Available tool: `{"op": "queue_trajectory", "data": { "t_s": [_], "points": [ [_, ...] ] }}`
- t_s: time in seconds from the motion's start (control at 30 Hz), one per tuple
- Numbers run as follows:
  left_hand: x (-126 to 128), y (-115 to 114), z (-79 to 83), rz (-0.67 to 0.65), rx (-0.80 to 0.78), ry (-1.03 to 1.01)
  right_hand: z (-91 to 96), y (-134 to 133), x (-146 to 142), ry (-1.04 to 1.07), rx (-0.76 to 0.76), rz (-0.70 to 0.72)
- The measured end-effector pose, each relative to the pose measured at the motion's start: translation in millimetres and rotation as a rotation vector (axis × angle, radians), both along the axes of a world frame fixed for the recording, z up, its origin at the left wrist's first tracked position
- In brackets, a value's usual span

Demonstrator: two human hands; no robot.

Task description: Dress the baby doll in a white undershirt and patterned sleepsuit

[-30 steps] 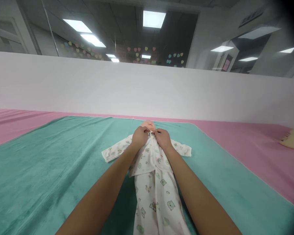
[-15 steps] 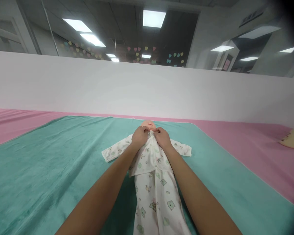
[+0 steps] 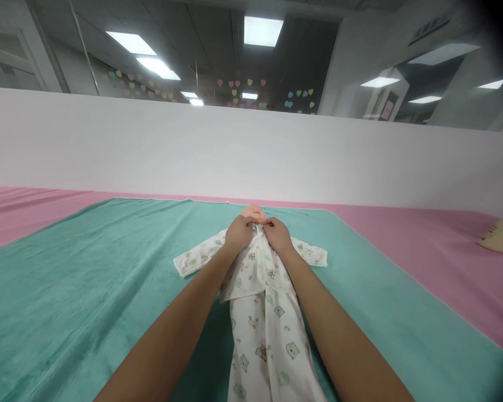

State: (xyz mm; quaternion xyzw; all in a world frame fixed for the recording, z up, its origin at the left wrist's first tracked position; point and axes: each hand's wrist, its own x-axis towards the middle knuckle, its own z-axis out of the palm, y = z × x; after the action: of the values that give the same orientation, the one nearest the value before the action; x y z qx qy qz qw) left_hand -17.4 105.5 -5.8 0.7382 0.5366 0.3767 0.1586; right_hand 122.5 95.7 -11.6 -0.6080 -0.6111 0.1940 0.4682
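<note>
A baby doll point(image 3: 253, 213) lies on its back on a teal blanket point(image 3: 87, 279), head away from me. It wears a white suit printed with small bears point(image 3: 262, 312). My left hand point(image 3: 238, 233) and my right hand point(image 3: 278, 235) meet at the suit's neckline, just below the doll's chin. Both hands are closed in a pinch on the cloth edges there, fingertips almost touching. The sleeves spread out to either side, and the legs of the suit run toward me between my forearms.
The teal blanket covers a pink sheet point(image 3: 422, 251) that shows at the left and right. A low white wall point(image 3: 251, 151) runs along the far edge. A pale cream object point(image 3: 500, 235) lies at the far right on the pink sheet.
</note>
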Motion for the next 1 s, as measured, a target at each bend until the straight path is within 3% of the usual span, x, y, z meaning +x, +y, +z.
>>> {"op": "queue_trajectory", "data": {
  "t_s": [1.0],
  "points": [
    [-0.5,1.4,-1.1,0.009,-0.005,-0.004,-3.0,3.7,2.8,0.047,-0.005,0.017]
  ]
}}
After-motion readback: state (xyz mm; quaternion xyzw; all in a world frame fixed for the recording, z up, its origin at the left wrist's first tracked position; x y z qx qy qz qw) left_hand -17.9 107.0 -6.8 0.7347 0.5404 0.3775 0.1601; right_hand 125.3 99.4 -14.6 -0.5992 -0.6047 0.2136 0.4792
